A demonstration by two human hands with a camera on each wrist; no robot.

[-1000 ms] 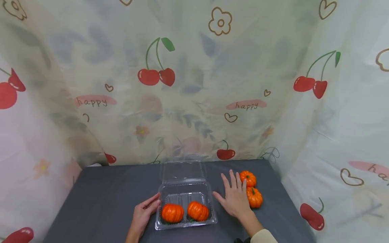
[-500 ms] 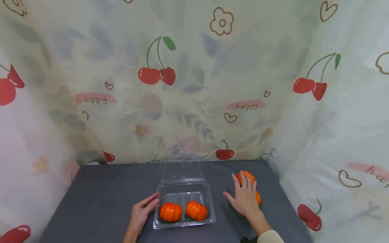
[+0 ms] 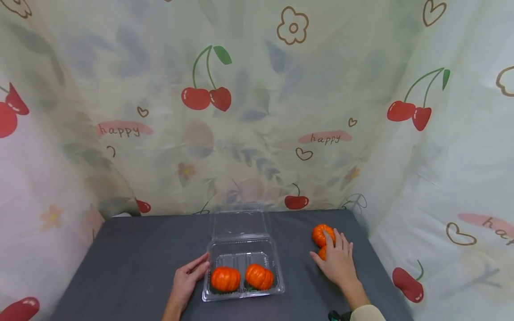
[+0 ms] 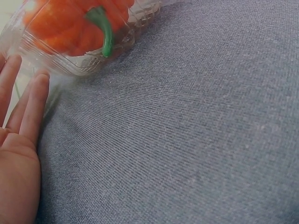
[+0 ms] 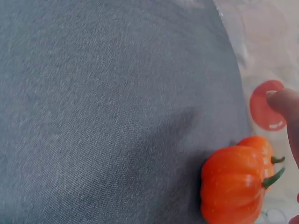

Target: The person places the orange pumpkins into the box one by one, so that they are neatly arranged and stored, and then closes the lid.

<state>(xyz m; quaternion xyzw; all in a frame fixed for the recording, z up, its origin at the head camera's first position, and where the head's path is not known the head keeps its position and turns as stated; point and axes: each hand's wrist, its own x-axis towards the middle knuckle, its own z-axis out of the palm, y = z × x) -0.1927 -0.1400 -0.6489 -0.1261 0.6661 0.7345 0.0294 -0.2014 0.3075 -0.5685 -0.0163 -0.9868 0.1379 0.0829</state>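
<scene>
- I have the left hand (image 3: 185,283) at the left edge of one clear box (image 3: 244,295), its fingers extended and touching the side, not curled round it.
- The box sits mid-counter, its one lid (image 3: 240,224) folded back toward the curtain (image 3: 249,89).
- Inside I count two orange pumpkins, one per half: the left pumpkin (image 3: 225,279) and the right pumpkin (image 3: 259,277). My left wrist view shows one green stem through the plastic.
- Two more lie to the right on the grey counter (image 3: 152,263), the far pumpkin (image 3: 322,234) just beyond the near pumpkin (image 5: 231,184); that makes four.
- I have the right hand (image 3: 339,265) spread over those two, gripping neither; I can't tell whether a fingertip touches.
- One cream sleeve (image 3: 366,313) shows behind it.
</scene>
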